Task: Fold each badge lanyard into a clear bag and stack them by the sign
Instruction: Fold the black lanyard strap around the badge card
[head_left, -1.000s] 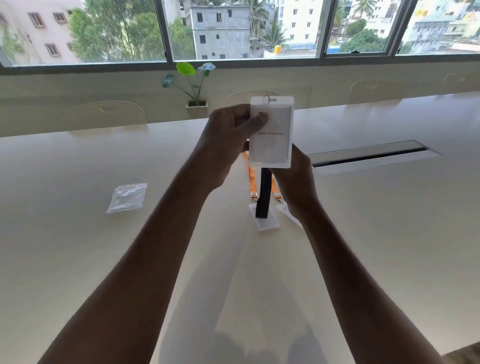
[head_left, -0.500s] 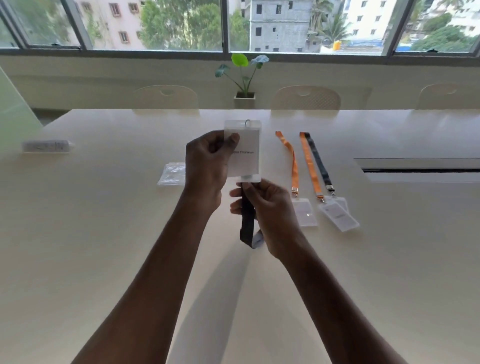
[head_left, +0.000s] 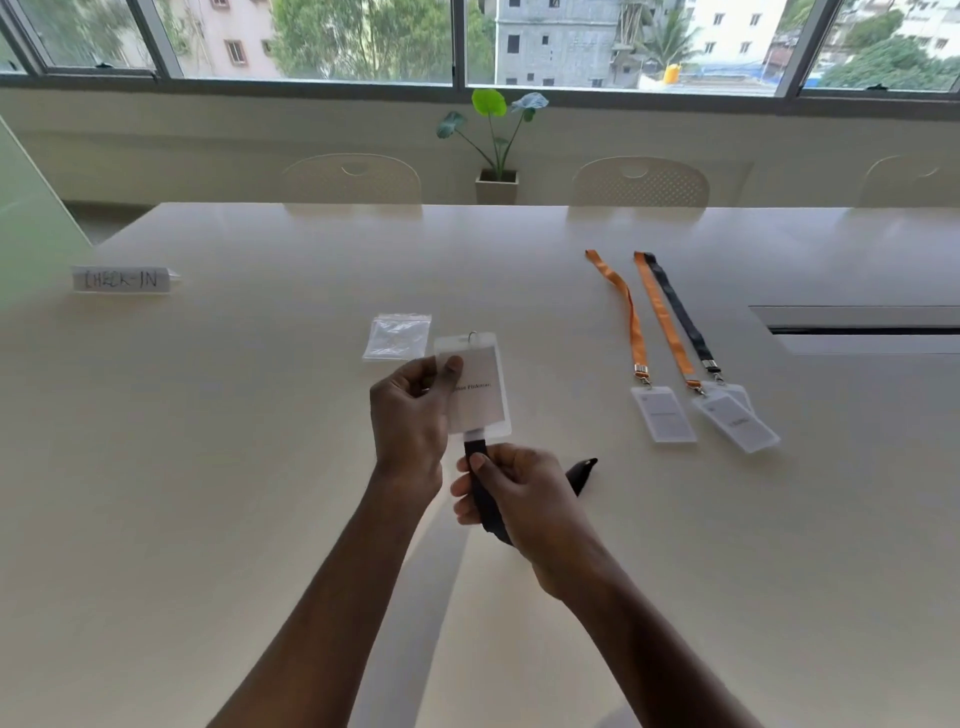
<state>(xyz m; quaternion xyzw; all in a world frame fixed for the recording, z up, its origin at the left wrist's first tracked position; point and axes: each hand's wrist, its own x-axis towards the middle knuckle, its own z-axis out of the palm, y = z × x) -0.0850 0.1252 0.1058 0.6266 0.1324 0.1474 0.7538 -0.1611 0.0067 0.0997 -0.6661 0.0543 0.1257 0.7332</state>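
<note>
Here the left hand (head_left: 410, 415) fingers pinch the badge holder (head_left: 475, 389); right hand (head_left: 519, 499) fingers clasp its black strap (head_left: 480, 488).

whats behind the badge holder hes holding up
A black lanyard strap hangs out from behind the badge holder into the right hand; how it runs behind the card is hidden.

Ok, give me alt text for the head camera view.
Two bare hands hold a badge holder upright over a pale table, the right hand gripping its black strap. Clear bags lie behind; three more lanyards lie right.
</note>
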